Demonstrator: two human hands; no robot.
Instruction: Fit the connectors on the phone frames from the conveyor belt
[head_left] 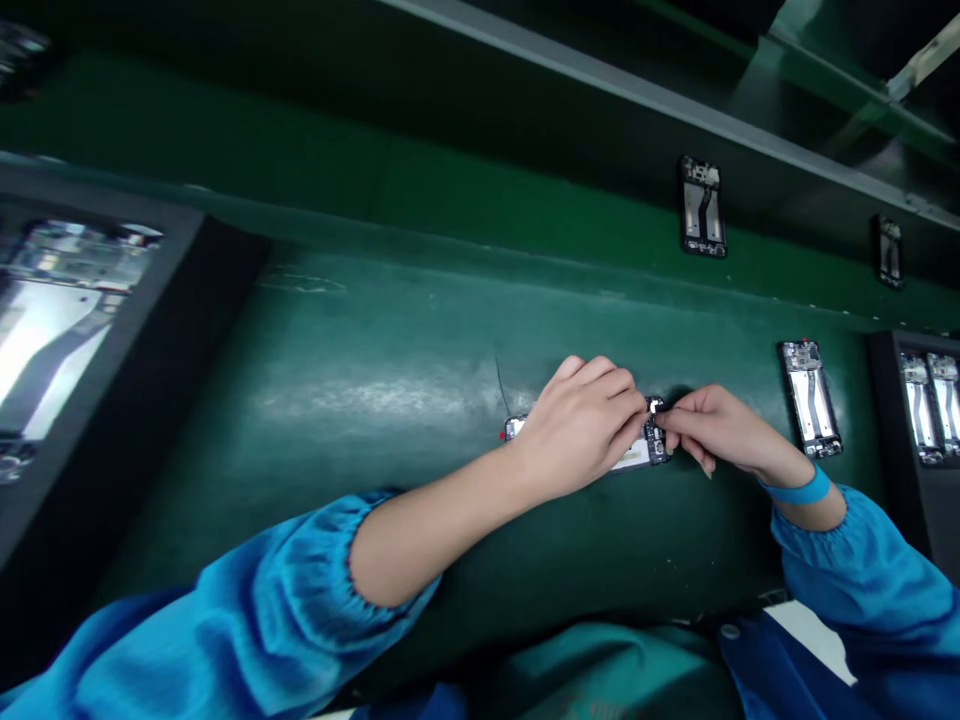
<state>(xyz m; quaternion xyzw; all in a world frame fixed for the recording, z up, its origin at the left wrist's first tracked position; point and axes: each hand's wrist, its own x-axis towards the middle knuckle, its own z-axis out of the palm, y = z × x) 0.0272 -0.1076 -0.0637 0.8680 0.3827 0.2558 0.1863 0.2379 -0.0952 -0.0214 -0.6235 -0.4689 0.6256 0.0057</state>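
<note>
The thumb and forefinger of the right hand (709,425) are drawn together in a pinch at the phone assembly (634,456); the tips are too small in view to tell whether a tiny part sits between them. The left hand (581,428) lies palm down across the assembly's middle, its fingers bent toward that same end, their tips close to the right hand's. How far the left fingers are open underneath cannot be told.

The assembly lies flat on the green work surface (360,380), its long axis running mostly side to side, from left hand to right. Its dark, component-covered end is nearest the right fingers, while the opposite end shows beyond the left hand's heel, with a red spot at its edge and a thin dark line beside it.

Farther out, a blue wristband (799,491) circles the right wrist. Another phone unit (811,400) lies to the right, short of a black tray (890,390) holding more units.
</note>
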